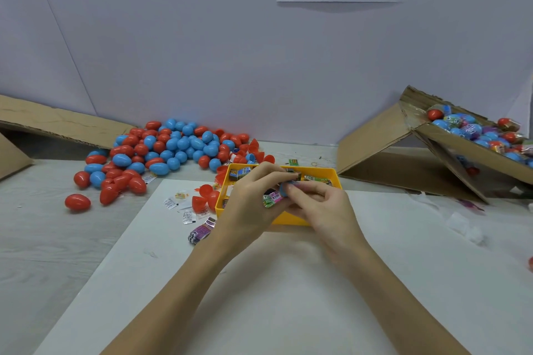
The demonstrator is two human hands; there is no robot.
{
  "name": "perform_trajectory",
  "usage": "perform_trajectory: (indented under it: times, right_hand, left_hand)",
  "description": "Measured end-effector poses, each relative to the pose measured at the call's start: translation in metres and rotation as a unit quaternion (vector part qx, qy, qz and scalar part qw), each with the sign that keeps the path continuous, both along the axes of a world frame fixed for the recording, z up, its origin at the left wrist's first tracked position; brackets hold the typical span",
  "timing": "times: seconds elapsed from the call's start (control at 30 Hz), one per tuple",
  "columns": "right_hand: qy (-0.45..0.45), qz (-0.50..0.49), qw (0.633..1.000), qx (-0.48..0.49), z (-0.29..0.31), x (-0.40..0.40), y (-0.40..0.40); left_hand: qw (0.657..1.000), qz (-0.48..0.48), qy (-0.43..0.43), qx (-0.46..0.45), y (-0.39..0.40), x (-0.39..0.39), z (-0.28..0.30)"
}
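Both hands meet over a yellow tray [291,220] at the table's centre. My left hand [251,199] and my right hand [320,204] together grip a wrapped blue egg [284,189], whose green and pink wrapper [272,199] sticks out between the fingers. The egg itself is mostly hidden by fingers. The tray holds several small printed packets [239,173]. A big pile of red and blue plastic eggs [173,147] lies to the left at the back.
A tilted cardboard box [450,150] at the right holds several wrapped eggs. Flattened cardboard [57,127] lies at the far left. Red egg halves [203,196], paper slips [176,203] and a purple wrapper [202,230] lie left of the tray on a white sheet [288,297].
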State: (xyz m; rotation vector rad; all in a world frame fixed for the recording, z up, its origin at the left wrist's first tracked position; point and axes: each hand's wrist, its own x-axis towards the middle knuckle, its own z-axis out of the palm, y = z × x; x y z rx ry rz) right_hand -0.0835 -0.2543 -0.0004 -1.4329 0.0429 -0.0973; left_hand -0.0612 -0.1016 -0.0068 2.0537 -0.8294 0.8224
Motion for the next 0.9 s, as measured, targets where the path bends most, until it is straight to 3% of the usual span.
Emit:
perform_trajectory:
  times: [0.17, 0.47, 0.7, 0.8, 0.87, 0.9]
  right_hand:
    - [-0.057, -0.075, 0.986, -0.135, -0.005, 0.004, 0.002]
    - [-0.105, -0.101, 0.968, -0.204, -0.010, 0.003, 0.001]
    - [-0.121, -0.058, 0.956, -0.260, -0.005, 0.003, -0.009]
    - [-0.074, -0.043, 0.981, -0.177, 0.009, 0.016, -0.024]
    - [-0.040, -0.027, 0.998, 0.033, 0.037, 0.034, -0.051]
    - [-0.040, -0.019, 0.984, 0.171, 0.056, 0.043, -0.068]
  left_hand:
    - [1.000, 0.022, -0.015, 0.003, -0.001, -0.003, 0.002]
    - [0.999, 0.048, 0.013, 0.012, -0.008, -0.010, 0.002]
    - [0.999, 0.035, 0.003, 0.034, -0.001, -0.002, -0.002]
    - [0.997, 0.043, 0.034, 0.051, 0.003, 0.000, -0.004]
    - [0.996, 0.063, 0.037, 0.055, 0.007, 0.003, -0.004]
    - [0.995, 0.073, 0.034, 0.055, 0.010, 0.005, -0.003]
